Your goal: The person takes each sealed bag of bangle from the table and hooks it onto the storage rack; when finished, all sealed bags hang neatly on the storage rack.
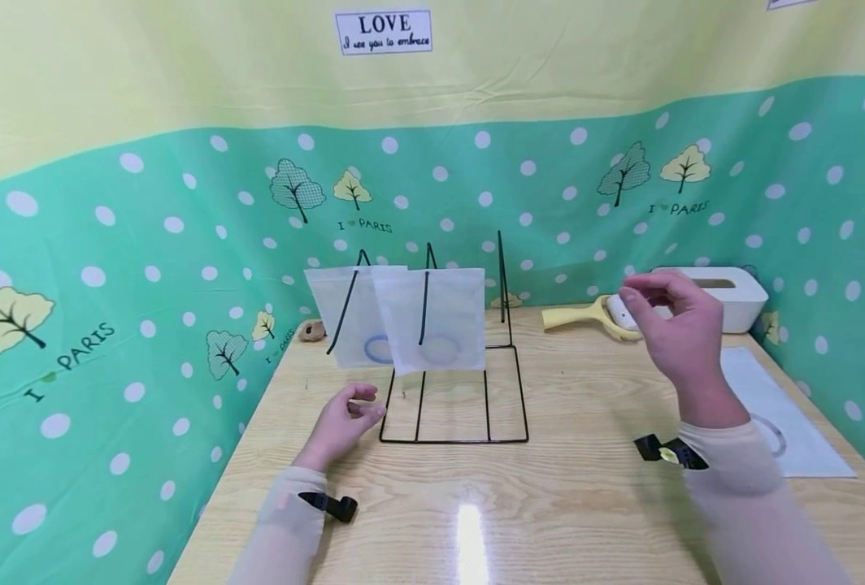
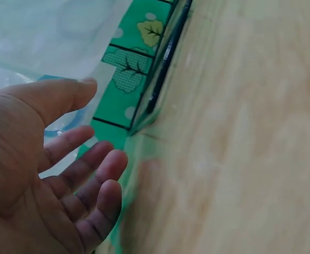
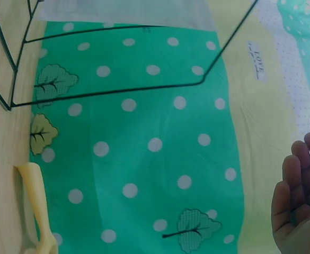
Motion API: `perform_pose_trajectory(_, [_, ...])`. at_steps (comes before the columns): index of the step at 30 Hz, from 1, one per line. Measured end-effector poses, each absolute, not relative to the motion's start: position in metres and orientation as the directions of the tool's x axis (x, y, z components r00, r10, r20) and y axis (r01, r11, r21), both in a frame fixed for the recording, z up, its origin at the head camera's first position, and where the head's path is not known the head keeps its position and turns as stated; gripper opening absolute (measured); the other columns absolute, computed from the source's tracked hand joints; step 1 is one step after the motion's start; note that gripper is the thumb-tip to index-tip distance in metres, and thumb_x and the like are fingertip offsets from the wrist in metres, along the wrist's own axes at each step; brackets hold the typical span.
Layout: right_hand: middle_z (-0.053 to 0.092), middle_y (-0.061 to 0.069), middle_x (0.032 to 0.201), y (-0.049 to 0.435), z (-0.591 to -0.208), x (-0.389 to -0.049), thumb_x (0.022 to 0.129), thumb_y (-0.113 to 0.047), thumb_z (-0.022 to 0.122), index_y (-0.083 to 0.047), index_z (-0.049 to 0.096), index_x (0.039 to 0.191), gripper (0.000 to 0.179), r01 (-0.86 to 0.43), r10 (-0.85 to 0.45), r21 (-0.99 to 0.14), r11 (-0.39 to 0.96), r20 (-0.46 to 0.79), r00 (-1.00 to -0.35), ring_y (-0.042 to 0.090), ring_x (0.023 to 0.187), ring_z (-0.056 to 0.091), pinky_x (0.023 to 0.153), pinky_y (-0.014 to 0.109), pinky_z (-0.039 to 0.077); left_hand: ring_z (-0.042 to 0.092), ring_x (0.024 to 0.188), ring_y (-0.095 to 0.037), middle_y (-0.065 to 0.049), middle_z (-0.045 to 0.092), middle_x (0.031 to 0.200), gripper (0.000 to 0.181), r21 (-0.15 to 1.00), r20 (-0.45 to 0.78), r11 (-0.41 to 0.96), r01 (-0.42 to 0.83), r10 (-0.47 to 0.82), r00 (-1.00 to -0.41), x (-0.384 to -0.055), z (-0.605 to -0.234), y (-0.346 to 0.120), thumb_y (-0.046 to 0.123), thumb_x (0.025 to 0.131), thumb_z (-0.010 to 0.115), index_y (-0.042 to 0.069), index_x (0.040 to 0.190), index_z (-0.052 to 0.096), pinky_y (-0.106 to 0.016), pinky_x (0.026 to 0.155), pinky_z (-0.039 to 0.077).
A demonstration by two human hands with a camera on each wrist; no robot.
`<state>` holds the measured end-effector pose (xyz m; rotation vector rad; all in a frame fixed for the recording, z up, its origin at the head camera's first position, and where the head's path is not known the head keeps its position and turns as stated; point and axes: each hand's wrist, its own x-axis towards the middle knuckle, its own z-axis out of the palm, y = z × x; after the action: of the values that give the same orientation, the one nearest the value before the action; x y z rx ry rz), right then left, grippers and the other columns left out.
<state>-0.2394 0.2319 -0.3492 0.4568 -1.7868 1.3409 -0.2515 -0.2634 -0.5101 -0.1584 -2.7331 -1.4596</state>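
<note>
Two frosted translucent pouches stand in a black wire rack [image 1: 454,442], overlapping each other. Through the left pouch [image 1: 345,317] a blue ring shows, and through the right pouch [image 1: 462,317] a pale round shape. Just off the rack's front left corner is my left hand [image 1: 342,424], its fingers loosely bent with nothing in them. The left wrist view shows that palm beside a pouch, the thumb apart from the fingers. My right hand [image 1: 677,329] is raised over the table's right side, thumb and fingers slightly bent, holding nothing. The right wrist view catches only part of it.
Behind my right hand lie a yellow-handled brush [image 1: 579,315] and a white tissue box [image 1: 743,296]. A white pouch-like sheet [image 1: 806,422] with a grey ring lies flat at the right edge. A small brown object [image 1: 311,330] sits at the back left, before the patterned cloth [image 1: 184,268].
</note>
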Motion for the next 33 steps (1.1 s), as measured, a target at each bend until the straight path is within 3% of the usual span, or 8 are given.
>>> perform_pose_trajectory(6, [0.073,0.005,0.094,0.246,-0.335,-0.231,0.093,0.007,0.073,0.018,0.072,0.106,0.017,-0.723,0.241,-0.605,0.333,0.796,-0.555,0.01,0.084,0.063,0.078,0.022,0.048,0.067,0.095,-0.02,-0.009,0.069,0.124,0.052,0.819,0.066,0.565,0.104,0.088,-0.994,-0.251,-0.516,-0.263,0.024,0.093,0.083,0.007,0.137,0.063,-0.036,0.079,0.055])
perform_pose_trajectory(15, [0.075,-0.001,0.098,0.281,-0.341,-0.238,0.093,0.008,0.073,0.019,0.071,0.11,0.02,-0.715,0.295,-0.622,0.32,0.783,-0.548,0.01,0.087,0.065,0.078,0.022,0.048,0.061,0.089,-0.019,-0.004,0.07,0.117,0.059,0.823,0.026,0.561,0.085,0.112,-0.993,-0.249,-0.517,-0.26,0.029,0.085,0.09,0.009,0.136,0.066,-0.032,0.075,0.05])
perform_pose_trajectory(25, [0.077,-0.007,0.102,0.304,-0.348,-0.248,0.097,-0.006,0.075,0.007,0.075,0.117,0.024,-0.543,0.377,-0.739,0.398,0.672,-0.638,0.011,0.091,0.067,0.074,0.018,0.049,0.057,0.09,-0.019,0.001,0.07,0.111,0.058,0.771,0.044,0.625,0.124,0.143,-0.989,-0.249,-0.521,-0.259,0.033,0.079,0.095,0.013,0.129,0.072,-0.035,0.079,0.048])
perform_pose_trajectory(33, [0.075,-0.008,0.102,0.321,-0.354,-0.253,0.096,-0.013,0.078,0.001,0.077,0.118,0.026,-0.446,0.462,-0.809,0.383,0.586,-0.665,0.01,0.086,0.061,0.071,0.015,0.047,0.056,0.093,-0.02,0.0,0.068,0.112,0.061,0.747,0.053,0.647,0.153,0.171,-0.984,-0.248,-0.52,-0.257,0.029,0.076,0.097,0.012,0.129,0.072,-0.034,0.08,0.046])
